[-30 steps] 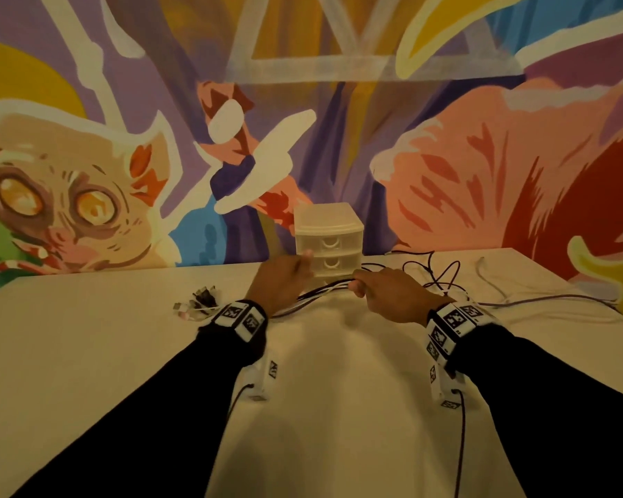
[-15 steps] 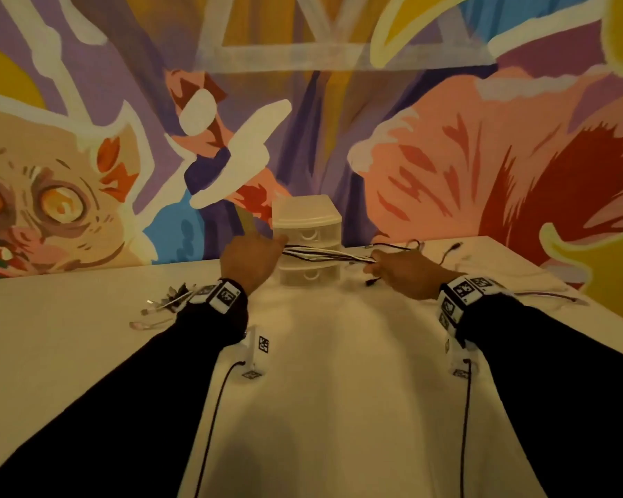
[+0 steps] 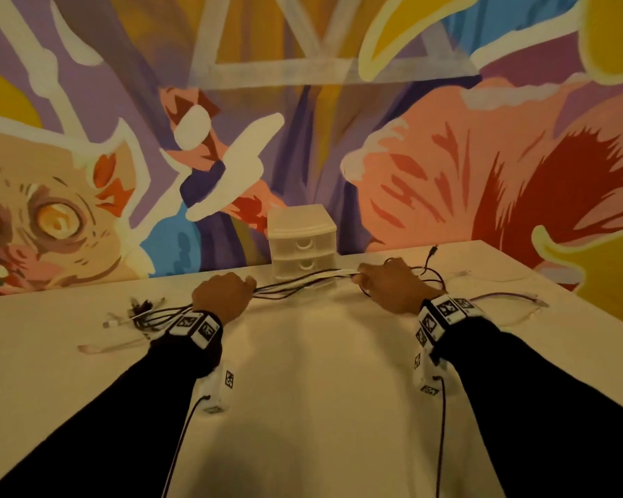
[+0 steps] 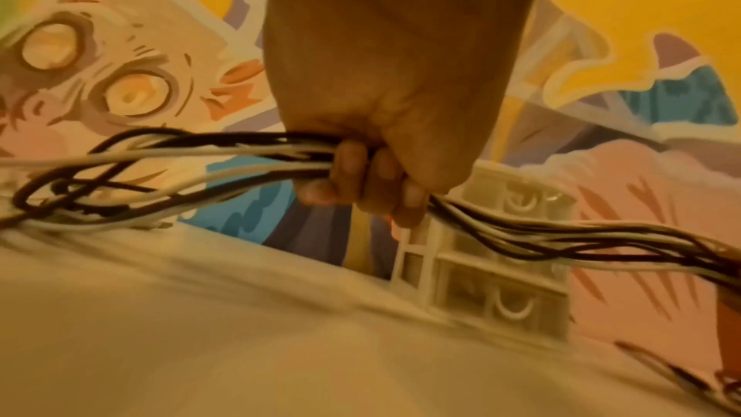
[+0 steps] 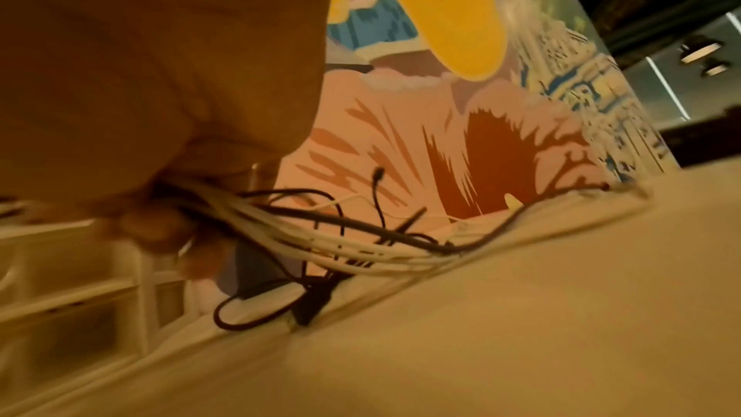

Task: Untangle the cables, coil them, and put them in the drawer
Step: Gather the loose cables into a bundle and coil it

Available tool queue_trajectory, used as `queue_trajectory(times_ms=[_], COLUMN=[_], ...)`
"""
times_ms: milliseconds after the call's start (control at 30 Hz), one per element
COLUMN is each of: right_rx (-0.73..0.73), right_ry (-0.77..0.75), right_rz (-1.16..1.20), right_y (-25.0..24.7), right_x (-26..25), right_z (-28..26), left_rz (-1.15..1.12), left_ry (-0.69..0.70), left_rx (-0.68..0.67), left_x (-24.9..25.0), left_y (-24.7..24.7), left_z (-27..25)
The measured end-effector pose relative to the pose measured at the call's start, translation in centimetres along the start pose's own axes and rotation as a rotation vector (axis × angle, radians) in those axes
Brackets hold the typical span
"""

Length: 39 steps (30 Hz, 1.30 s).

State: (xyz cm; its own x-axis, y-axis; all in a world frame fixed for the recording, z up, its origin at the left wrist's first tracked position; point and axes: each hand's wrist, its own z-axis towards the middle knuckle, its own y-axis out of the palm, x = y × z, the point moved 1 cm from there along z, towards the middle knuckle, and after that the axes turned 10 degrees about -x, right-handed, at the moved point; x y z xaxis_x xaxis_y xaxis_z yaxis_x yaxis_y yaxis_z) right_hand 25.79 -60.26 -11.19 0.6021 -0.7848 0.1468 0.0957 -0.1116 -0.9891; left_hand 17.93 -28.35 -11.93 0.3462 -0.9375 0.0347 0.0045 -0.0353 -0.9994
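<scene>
A bundle of black and white cables [image 3: 303,282] is stretched between my two hands above the white table [image 3: 303,389]. My left hand [image 3: 223,294] grips the bundle in a fist [image 4: 373,183]; the cable ends [image 3: 137,314] trail out to its left onto the table. My right hand [image 3: 385,285] grips the other part of the bundle [image 5: 280,227], with loose black and white ends [image 3: 432,271] spread to its right. A small translucent white drawer unit [image 3: 303,242] stands at the back against the wall, both its drawers closed.
A painted mural wall [image 3: 446,156] runs along the table's far edge. Loose thin cables [image 3: 511,300] lie on the right part of the table, and one pale cable [image 3: 101,348] lies at the left. Wrist camera leads [image 3: 180,443] hang under both arms.
Both hands have come down from in front of the drawer unit towards the table and moved apart, stretching the bundle longer. The cable ends at the left now lie on the table.
</scene>
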Motion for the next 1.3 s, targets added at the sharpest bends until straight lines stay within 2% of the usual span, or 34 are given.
queue_trajectory(times_ms=[67,167,267,367,433,533,600,667,733,800,867,967,1033,1100,1167,1233,1267,1300], right_rx=[-0.036,-0.014,-0.048,-0.043,-0.044,-0.019,-0.005,0.006,0.038,0.063,0.107,0.153,0.147,0.130,0.101,0.048,0.014,-0.021], right_ry=[-0.039,-0.055,-0.080,-0.100,-0.119,-0.126,-0.126,-0.107,-0.110,-0.125,-0.122,-0.045,-0.038,-0.062,-0.065,-0.042,-0.030,-0.029], right_rz=[0.268,0.540,0.616,0.675,0.656,0.693,0.722,0.725,0.745,0.777,0.756,0.651,0.682,0.738,0.846,0.978,1.039,1.084], right_y=[0.6,0.0,0.3,1.3,1.4,1.1,1.1,1.2,1.3,1.3,1.4,1.8,2.1,2.0,1.9,1.8,1.8,1.9], right_x=[-0.1,-0.4,-0.6,-0.6,-0.8,-1.2,-1.2,-0.7,-0.1,0.6,1.4,2.9,3.0,2.4,1.6,1.3,1.2,1.1], right_z=[-0.2,-1.0,-1.4,-1.1,-0.8,-0.5,-0.4,-0.6,-1.3,-2.2,-2.5,-2.4,-2.3,-2.1,-2.0,-2.0,-2.1,-2.1], left_rz=[-0.106,-0.087,-0.137,-0.065,-0.153,-0.419,-0.518,-0.630,-0.607,-0.390,-0.271,-0.270,-0.295,-0.357,-0.606,-1.061,-1.115,-1.065], left_ry=[-0.051,-0.006,-0.060,-0.072,0.050,0.341,0.440,0.441,0.446,0.444,0.456,0.517,0.496,0.487,0.384,0.185,0.138,0.164], left_rx=[-0.051,-0.128,-0.172,-0.185,-0.073,0.060,-0.021,-0.151,-0.176,-0.112,-0.015,0.163,0.207,0.151,0.040,-0.099,-0.124,-0.111], left_x=[-0.8,-1.6,-1.1,0.1,1.4,6.2,10.4,13.2,14.1,13.9,13.0,11.4,10.7,11.0,11.1,10.8,10.6,10.4], left_y=[1.3,1.8,1.6,1.3,0.4,-1.5,-2.4,-2.2,-1.2,-0.2,0.1,0.6,0.8,1.1,1.6,2.0,2.5,2.5], left_z=[0.6,1.1,0.9,0.4,0.5,-0.7,-2.0,-2.6,-2.1,-1.2,-0.2,0.7,1.1,0.6,0.4,0.3,0.4,0.2])
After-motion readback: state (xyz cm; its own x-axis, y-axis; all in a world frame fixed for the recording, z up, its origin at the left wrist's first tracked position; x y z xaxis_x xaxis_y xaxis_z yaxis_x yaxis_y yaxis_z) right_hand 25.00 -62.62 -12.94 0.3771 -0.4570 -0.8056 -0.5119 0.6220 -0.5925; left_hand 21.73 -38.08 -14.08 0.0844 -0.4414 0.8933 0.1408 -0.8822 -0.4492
